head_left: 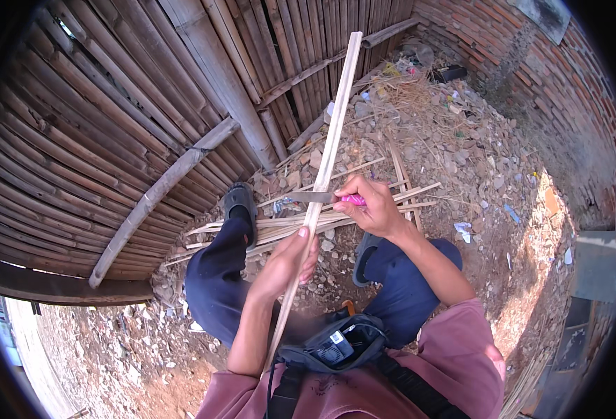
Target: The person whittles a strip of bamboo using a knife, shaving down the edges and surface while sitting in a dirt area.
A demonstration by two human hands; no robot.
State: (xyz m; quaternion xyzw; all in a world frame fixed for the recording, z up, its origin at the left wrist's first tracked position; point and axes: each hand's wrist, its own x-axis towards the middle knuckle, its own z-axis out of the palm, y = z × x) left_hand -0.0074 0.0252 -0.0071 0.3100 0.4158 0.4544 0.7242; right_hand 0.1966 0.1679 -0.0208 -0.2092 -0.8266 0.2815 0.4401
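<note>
Bamboo strip (325,164) runs upright between the knees; left hand (287,262) grips it low to steady it, while right hand (371,206) clenches a pink-handled knife (322,197), blade flat against it.

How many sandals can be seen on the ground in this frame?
2: one dark sandal on the person's left foot by the bamboo wall, the other dark sandal on the right foot, partly hidden under the right hand.

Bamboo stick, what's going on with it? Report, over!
Left hand gripping the bamboo strip. Right hand holds pink-handled knife, blade against the strip. More cut strips lie on the ground beneath.
</note>
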